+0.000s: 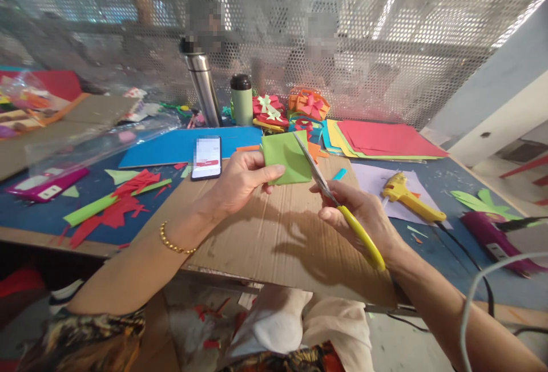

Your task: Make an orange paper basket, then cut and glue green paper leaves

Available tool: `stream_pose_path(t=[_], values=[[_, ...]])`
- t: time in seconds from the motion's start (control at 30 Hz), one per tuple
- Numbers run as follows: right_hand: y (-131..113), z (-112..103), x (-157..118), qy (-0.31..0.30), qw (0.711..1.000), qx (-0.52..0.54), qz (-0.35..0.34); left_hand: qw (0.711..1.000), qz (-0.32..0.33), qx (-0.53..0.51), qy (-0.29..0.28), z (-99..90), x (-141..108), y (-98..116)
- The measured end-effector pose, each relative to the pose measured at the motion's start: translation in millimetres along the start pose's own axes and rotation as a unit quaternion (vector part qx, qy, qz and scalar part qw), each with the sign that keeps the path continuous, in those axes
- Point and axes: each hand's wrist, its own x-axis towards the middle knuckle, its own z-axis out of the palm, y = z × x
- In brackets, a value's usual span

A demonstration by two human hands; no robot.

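Pinched in my left hand [246, 181] is a green square of paper [285, 158], which looks folded, held up over the cardboard sheet [240, 241]. My right hand [359, 212] grips a pair of scissors [362, 238] with yellow handles. The blades point up and to the left and lie at the paper's right edge. Whether they are cutting into it, I cannot tell. Part of the scissor handles is hidden by my fingers. Behind the green paper, orange paper pieces [317, 152] partly show.
A phone [206, 158] lies left of my hands. Red and green scraps [113, 203] are at the left. Right of me are a yellow glue gun [413, 198] with a cord and stacked coloured sheets [385, 138]. A steel flask [204, 89] and a green bottle [242, 101] stand behind.
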Motion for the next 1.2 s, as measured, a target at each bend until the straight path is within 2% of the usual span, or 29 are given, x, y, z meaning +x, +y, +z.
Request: stream_pose_path(t=[0.1,0.27,0.4,1.2], values=[[4,2,0,0.015,1.0,0.021,-0.006,1.0,0.002,0.005,-0.002,0.0,-1,1],[-2,-3,1,-0.01,1.0,0.017,0.005,1.0,0.009,0.012,-0.007,-1.4,0,1],[-6,-6,1,-0.006,1.0,0.005,-0.001,1.0,0.014,0.015,-0.007,-2.2,0,1],[2,-14,-2,-0.019,1.0,0.002,-0.003,0.999,0.016,-0.002,-0.036,-8.3,4,0]])
